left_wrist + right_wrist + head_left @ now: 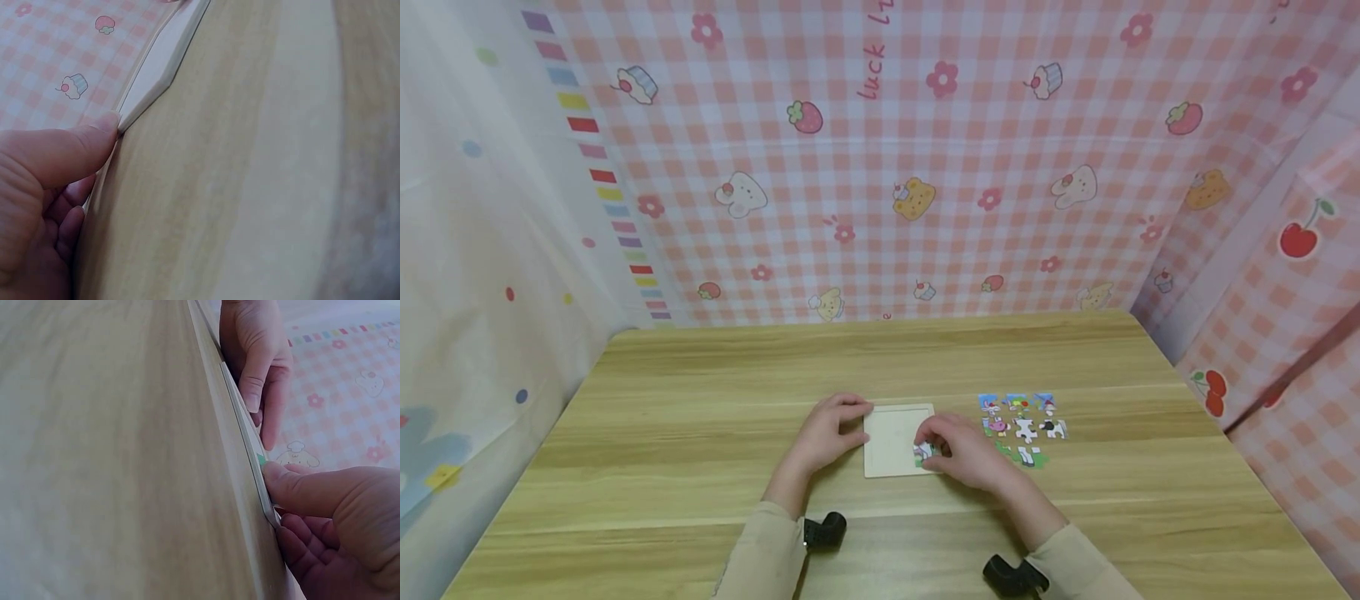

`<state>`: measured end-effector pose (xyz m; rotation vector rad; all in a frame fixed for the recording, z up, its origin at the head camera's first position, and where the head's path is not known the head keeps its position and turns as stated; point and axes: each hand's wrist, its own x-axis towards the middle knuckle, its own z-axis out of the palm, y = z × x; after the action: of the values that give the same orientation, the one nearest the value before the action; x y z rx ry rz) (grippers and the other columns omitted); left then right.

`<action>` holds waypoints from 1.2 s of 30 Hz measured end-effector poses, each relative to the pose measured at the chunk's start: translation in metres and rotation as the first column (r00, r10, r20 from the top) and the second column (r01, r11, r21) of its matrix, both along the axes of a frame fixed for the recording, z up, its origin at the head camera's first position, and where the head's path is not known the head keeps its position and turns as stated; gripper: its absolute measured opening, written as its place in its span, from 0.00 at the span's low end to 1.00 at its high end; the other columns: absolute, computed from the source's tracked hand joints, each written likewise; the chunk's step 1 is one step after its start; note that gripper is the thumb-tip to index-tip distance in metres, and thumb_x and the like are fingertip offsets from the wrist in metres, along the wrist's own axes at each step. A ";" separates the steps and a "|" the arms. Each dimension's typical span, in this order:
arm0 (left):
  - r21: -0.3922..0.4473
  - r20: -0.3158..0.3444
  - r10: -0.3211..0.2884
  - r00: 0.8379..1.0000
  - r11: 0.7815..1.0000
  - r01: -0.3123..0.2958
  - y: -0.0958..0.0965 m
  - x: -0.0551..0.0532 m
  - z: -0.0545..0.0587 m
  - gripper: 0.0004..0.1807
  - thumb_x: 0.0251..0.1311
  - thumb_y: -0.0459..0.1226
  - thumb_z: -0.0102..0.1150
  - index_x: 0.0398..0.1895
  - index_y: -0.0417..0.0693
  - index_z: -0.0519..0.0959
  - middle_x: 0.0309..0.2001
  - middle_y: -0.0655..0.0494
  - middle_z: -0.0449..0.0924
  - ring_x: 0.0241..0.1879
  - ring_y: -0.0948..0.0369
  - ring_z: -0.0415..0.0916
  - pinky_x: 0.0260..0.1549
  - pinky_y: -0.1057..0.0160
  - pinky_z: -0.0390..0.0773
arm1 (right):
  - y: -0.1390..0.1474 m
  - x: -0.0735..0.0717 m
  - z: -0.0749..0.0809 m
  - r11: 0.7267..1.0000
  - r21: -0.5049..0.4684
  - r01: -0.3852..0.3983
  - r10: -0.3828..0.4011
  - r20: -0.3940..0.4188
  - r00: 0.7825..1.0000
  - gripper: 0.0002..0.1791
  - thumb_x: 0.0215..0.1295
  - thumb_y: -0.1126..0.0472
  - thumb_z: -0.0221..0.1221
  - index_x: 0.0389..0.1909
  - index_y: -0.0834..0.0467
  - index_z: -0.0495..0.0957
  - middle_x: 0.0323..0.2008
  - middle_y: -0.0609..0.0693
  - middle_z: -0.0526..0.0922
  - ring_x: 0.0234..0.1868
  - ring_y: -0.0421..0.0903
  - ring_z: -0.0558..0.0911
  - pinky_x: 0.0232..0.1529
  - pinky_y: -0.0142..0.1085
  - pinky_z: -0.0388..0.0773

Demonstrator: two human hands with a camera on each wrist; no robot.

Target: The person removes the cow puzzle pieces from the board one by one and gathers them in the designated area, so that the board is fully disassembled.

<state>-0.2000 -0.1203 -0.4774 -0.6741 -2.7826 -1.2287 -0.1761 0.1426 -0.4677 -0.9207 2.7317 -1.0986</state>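
Observation:
A shallow square puzzle tray (891,442), pale and wooden, lies flat on the table. At its left edge my left hand (829,432) rests with thumb and forefinger touching the rim, the two tips apart. My right hand (961,450) is over the tray's lower right corner and pinches a printed puzzle piece (922,452) with green and white on it. In the right wrist view only a green bit of that piece (261,459) shows beside the thumb. The left wrist view has the left thumb (94,147) against a tray corner (128,119).
Right of the tray, several loose puzzle pieces (1024,430) lie picture side up in rough rows. The wood-grain table (700,400) reaches back to a pink checked curtain (865,167). Black wrist cameras (825,531) sit at both sleeves.

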 end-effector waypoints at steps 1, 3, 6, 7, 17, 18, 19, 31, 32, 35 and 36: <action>-0.002 -0.001 -0.001 1.000 1.000 0.001 0.000 0.000 0.000 0.23 0.55 0.30 0.71 0.56 0.37 0.81 0.57 0.46 0.77 0.61 0.46 0.70 0.64 0.46 0.64 | 0.000 0.000 0.000 1.000 -0.004 -0.001 0.001 0.006 1.000 0.13 0.57 0.66 0.71 0.39 0.52 0.78 0.34 0.43 0.75 0.36 0.42 0.73 0.38 0.34 0.74; -0.002 -0.002 -0.002 1.000 1.000 0.002 0.000 0.000 0.000 0.23 0.55 0.30 0.71 0.56 0.37 0.81 0.57 0.46 0.77 0.61 0.46 0.70 0.64 0.46 0.64 | 0.001 0.000 -0.001 1.000 -0.008 -0.003 0.003 0.011 1.000 0.13 0.57 0.66 0.70 0.39 0.53 0.79 0.34 0.43 0.75 0.37 0.42 0.74 0.38 0.34 0.75; -0.003 -0.002 -0.003 1.000 1.000 0.003 0.000 0.000 0.000 0.23 0.55 0.30 0.71 0.56 0.37 0.81 0.57 0.46 0.77 0.61 0.46 0.69 0.65 0.46 0.64 | 0.001 0.000 -0.002 1.000 -0.021 -0.003 0.003 0.018 1.000 0.14 0.57 0.67 0.70 0.42 0.55 0.79 0.35 0.44 0.76 0.37 0.41 0.74 0.39 0.34 0.76; -0.003 -0.002 -0.003 1.000 1.000 0.003 0.000 0.000 -0.001 0.23 0.55 0.30 0.71 0.56 0.37 0.81 0.57 0.46 0.77 0.61 0.46 0.69 0.65 0.46 0.64 | 0.001 0.000 -0.002 1.000 -0.025 -0.002 0.002 0.020 1.000 0.14 0.57 0.67 0.70 0.43 0.55 0.79 0.35 0.44 0.76 0.37 0.41 0.74 0.39 0.34 0.76; -0.007 -0.007 -0.004 1.000 1.000 0.004 -0.001 0.000 -0.001 0.23 0.55 0.30 0.71 0.56 0.37 0.81 0.58 0.46 0.77 0.61 0.46 0.69 0.65 0.46 0.64 | 0.002 0.000 -0.003 0.998 -0.059 0.032 -0.030 0.042 0.999 0.13 0.60 0.70 0.66 0.45 0.59 0.81 0.35 0.44 0.77 0.35 0.39 0.75 0.38 0.32 0.76; -0.008 -0.009 -0.005 1.000 1.000 0.005 -0.001 0.000 -0.002 0.23 0.55 0.30 0.71 0.56 0.37 0.81 0.58 0.46 0.77 0.61 0.46 0.69 0.65 0.46 0.63 | 0.002 0.000 -0.003 0.997 -0.065 0.036 -0.033 0.044 0.998 0.12 0.60 0.70 0.65 0.45 0.59 0.81 0.34 0.44 0.77 0.35 0.39 0.75 0.37 0.32 0.76; -0.008 -0.010 -0.006 1.000 1.000 0.006 -0.001 -0.001 -0.002 0.23 0.55 0.30 0.71 0.56 0.37 0.81 0.58 0.46 0.77 0.61 0.45 0.69 0.64 0.46 0.64 | 0.002 0.000 -0.002 0.997 -0.070 0.040 -0.037 0.043 0.998 0.12 0.61 0.71 0.65 0.44 0.59 0.81 0.34 0.45 0.78 0.35 0.39 0.75 0.37 0.32 0.76; 0.004 -0.002 -0.004 1.000 1.000 0.004 0.000 0.000 -0.002 0.23 0.55 0.30 0.71 0.57 0.37 0.81 0.58 0.46 0.76 0.61 0.45 0.69 0.65 0.45 0.63 | 0.006 0.001 -0.003 0.979 -0.195 0.058 -0.050 0.049 0.998 0.11 0.62 0.74 0.63 0.43 0.59 0.82 0.33 0.48 0.81 0.35 0.39 0.77 0.39 0.33 0.79; 0.005 -0.001 -0.004 1.000 1.000 0.004 0.000 0.000 -0.001 0.23 0.55 0.30 0.71 0.57 0.37 0.81 0.58 0.46 0.76 0.61 0.45 0.69 0.65 0.45 0.63 | 0.007 0.001 -0.002 0.976 -0.208 0.060 -0.052 0.044 0.998 0.11 0.61 0.74 0.63 0.43 0.60 0.82 0.33 0.48 0.80 0.35 0.39 0.77 0.38 0.33 0.79; 0.005 0.005 -0.005 1.000 1.000 0.005 0.000 0.000 0.000 0.23 0.56 0.31 0.70 0.57 0.37 0.81 0.58 0.46 0.76 0.62 0.45 0.68 0.65 0.46 0.63 | 0.011 0.002 -0.001 0.972 -0.223 0.068 -0.062 0.030 0.998 0.11 0.61 0.74 0.63 0.43 0.60 0.82 0.33 0.47 0.80 0.34 0.39 0.77 0.37 0.33 0.79; 0.005 0.007 -0.005 1.000 1.000 0.005 -0.001 0.000 0.000 0.23 0.56 0.31 0.70 0.57 0.37 0.80 0.59 0.46 0.76 0.62 0.45 0.68 0.65 0.45 0.63 | 0.013 0.003 0.000 0.972 -0.224 0.067 -0.063 0.027 0.998 0.11 0.61 0.74 0.63 0.43 0.60 0.82 0.33 0.47 0.80 0.34 0.39 0.77 0.37 0.33 0.78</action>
<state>-0.1997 -0.1208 -0.4776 -0.6787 -2.7845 -1.2407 -0.1734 0.1556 -0.4675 -0.8439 2.6794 -1.4445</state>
